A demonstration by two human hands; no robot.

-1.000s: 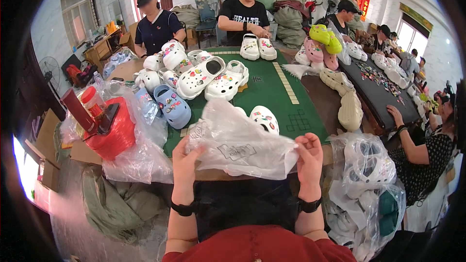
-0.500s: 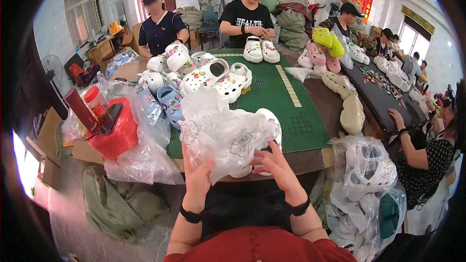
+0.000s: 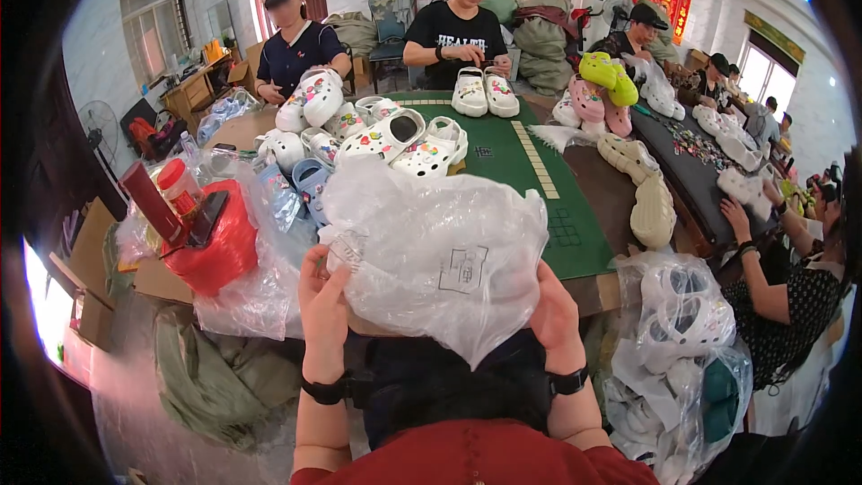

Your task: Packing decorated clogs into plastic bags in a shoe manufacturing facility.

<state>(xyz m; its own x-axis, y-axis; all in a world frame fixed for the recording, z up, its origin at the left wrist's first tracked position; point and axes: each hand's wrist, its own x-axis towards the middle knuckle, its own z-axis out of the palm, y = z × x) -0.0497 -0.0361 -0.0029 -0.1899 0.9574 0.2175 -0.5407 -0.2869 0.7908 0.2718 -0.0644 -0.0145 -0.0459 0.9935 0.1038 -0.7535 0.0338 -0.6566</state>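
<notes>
Both hands, left [image 3: 323,305] and right [image 3: 549,310], gripping the clear plastic bag [image 3: 440,256] by its edges, now lifted upright before the green table [image 3: 530,171], no longer flat, apparently opened for filling.

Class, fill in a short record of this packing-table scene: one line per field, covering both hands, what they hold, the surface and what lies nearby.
Left hand: grips the left edge of the clear crinkled plastic bag
Right hand: grips the bag's right side
Bag: held up, spread between both hands
Surface: green felt-topped table
On table: pile of white foam clogs
Left of bag: red plastic basket
Right of bag: bagged white clogs
</notes>
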